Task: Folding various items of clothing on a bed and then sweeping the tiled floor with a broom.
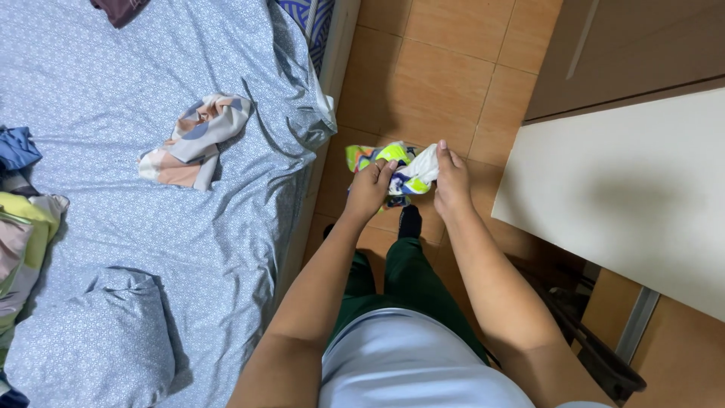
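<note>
I stand beside a bed and hold a small bright cloth (404, 168), patterned in yellow-green, white and dark blue, over the tiled floor. My left hand (370, 189) grips its left part with the fingers curled over the top. My right hand (451, 181) pinches its right white edge. The cloth is bunched between both hands, so its full shape is hidden.
The bed with a blue patterned sheet (151, 227) fills the left. On it lie a crumpled peach, grey and white cloth (195, 140), a pile of clothes (19, 219) at the left edge and a pillow (91, 340). A white table (627, 189) stands right.
</note>
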